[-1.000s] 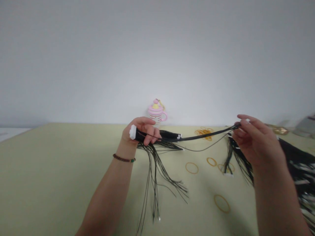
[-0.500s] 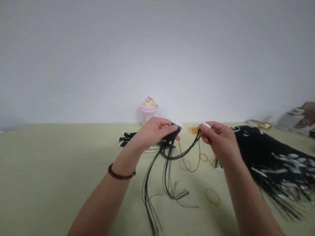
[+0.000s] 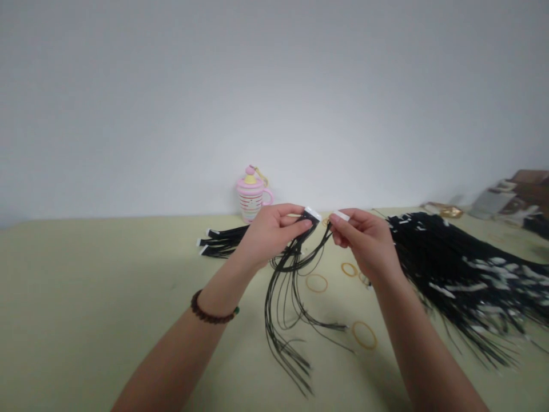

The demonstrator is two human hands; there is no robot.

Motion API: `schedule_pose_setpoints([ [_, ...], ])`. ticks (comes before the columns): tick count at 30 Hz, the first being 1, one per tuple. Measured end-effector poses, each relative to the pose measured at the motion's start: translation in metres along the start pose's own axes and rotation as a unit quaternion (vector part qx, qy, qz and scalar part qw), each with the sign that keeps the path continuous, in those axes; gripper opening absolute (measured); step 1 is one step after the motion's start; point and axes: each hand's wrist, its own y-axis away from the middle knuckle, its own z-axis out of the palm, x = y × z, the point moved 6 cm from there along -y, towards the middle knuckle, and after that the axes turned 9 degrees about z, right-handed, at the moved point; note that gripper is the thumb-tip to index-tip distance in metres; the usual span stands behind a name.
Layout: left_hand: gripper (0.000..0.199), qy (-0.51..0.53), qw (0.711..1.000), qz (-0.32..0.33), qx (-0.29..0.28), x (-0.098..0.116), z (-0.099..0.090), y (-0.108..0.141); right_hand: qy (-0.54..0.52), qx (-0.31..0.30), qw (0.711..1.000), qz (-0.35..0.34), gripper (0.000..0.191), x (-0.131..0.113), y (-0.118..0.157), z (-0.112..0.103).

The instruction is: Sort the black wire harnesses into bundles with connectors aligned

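My left hand (image 3: 274, 232) is closed on black wire harnesses (image 3: 311, 216) near their white connectors, thumb on one side and fingers on the other. Their thin black wires droop below in loose curves, with free ends over the table. Just to the right, my right hand (image 3: 362, 234) pinches a white connector (image 3: 341, 216) between thumb and fingers. A bundle of black wires curves from it toward those under my left hand. The two hands are close together but apart. Behind my left hand, several harnesses (image 3: 218, 240) lie on the table with white connectors pointing left.
A large pile of black wire harnesses (image 3: 454, 257) lies on the right of the pale table (image 3: 86, 297). Yellow rubber bands (image 3: 364, 335) are scattered about the middle. A pink and white lidded cup (image 3: 250, 197) stands by the wall. Boxes (image 3: 501, 197) sit at the far right.
My right hand has moved left, bringing its connector nearer to my left hand. The wires hanging below have swung to the right, and the connectors in my left hand show more plainly.
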Motion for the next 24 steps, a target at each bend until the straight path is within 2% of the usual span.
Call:
schedule_pose_setpoints([
  [5,0.026,-0.004,1.0,0.01,0.015,-0.0017,-0.0003,-0.0007,-0.021,-0.03,0.999,0.002,0.015,-0.0026,-0.0002,0.0012],
  [11,0.032,0.0,0.997,0.021,0.068,-0.0038,-0.0034,-0.0035,-0.076,-0.048,0.996,0.0,0.013,-0.0052,-0.0006,-0.0013],
  [19,0.032,0.037,0.992,0.052,0.112,-0.0045,-0.0028,-0.0045,-0.131,-0.006,0.991,0.037,0.014,0.0011,-0.0042,-0.0016],
  [24,0.031,0.048,0.991,0.056,0.112,-0.0067,-0.0013,-0.0054,-0.178,-0.019,0.982,0.068,0.016,0.0044,-0.0049,0.0018],
])
